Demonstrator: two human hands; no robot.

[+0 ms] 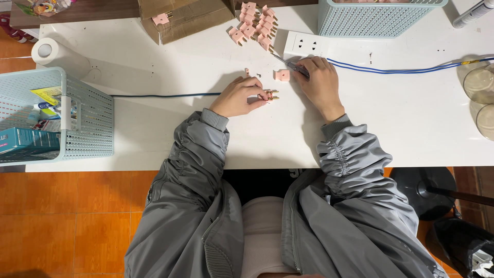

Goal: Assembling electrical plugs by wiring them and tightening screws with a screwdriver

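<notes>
Two bare hands seen from above, in grey jacket sleeves, at a white table (154, 139). Left hand (237, 98) closed in a pinch on a pink plug body (269, 95), brass prongs pointing right, held low over the tabletop near its middle. Right hand (321, 82) curled shut around a slim dark screwdriver (288, 64), tip angled up and to the left, just beside a loose pink cover (281, 75) lying flat between the two hands. Two tiny parts (247, 71) just beyond the left fingers, possibly screws, too small to tell. Judging by the split plug and the tool in hand: partway through work on one plug, its halves apart. Called for from here, by the look of it: a steady pinch on the plug body, fine fingertip work, the tool tip kept clear of the small loose parts. Further back, a heap of whole pink plugs (256, 24) and a white socket strip (302, 44) just past the right hand. Blue cable (401, 69) trailing off to the right; dark cable (164, 95) running left toward a pale blue basket (87, 118) at the left edge. Second basket (375, 23) and cardboard box (180, 18) along the far edge, glass jars (481, 85) at the right edge. Crowded at the back, then; bare tabletop near the forearms and out to the right, with the near edge directly under the sleeves.
</notes>
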